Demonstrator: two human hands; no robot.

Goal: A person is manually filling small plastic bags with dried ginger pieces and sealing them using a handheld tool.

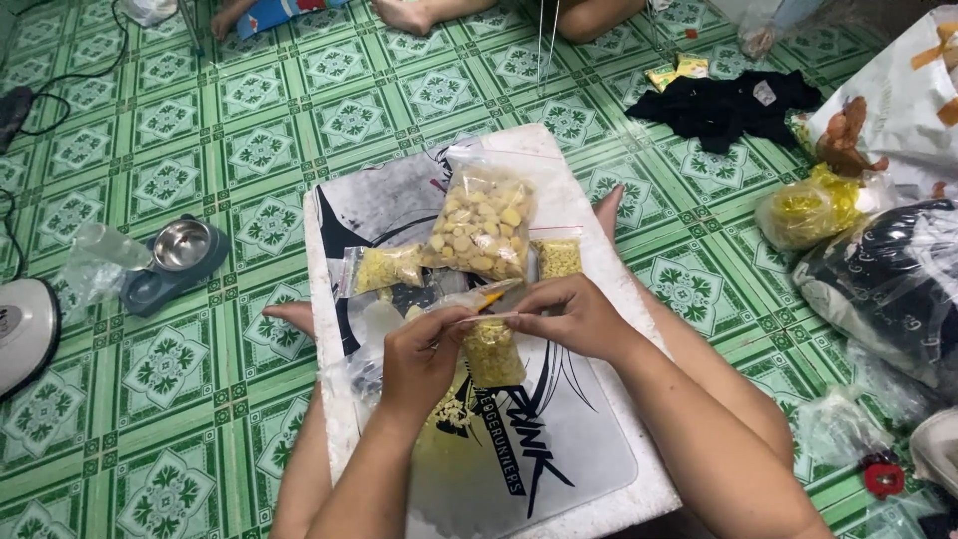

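Both hands, left [424, 351] and right [564, 314], pinch the top edge of a small bag [491, 349] of yellow bits, held just above the board [589, 230]. A slipped or uneven pinch could spill bits beside the loose pile [451, 409].

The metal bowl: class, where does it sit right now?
In the head view, the metal bowl sits in a grey stand on the green tiled floor, left of the white board, beside a crumpled clear bag.
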